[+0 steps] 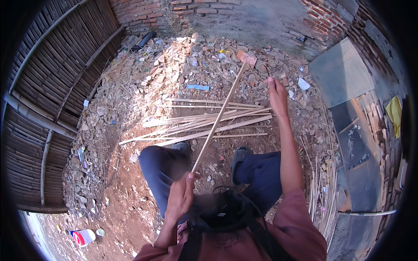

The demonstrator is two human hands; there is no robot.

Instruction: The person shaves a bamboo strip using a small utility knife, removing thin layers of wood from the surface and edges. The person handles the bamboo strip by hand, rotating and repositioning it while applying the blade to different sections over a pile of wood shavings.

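Note:
My left hand is closed around the near end of a long bamboo strip. The strip slants up and away to the right, its far end over the rubble by a reddish brick piece. Out to the right, apart from the strip, my right hand is raised with fingers pressed together; a thin dark line shows at its fingertips, too fine to name. Below the held strip, several pale bamboo strips lie loosely crossed on the ground, just beyond my feet.
Broken brick and stone rubble covers the far ground up to a brick wall. A bamboo-slat wall stands left. More thin strips lie at right beside leaning panels. A red-and-white container lies lower left.

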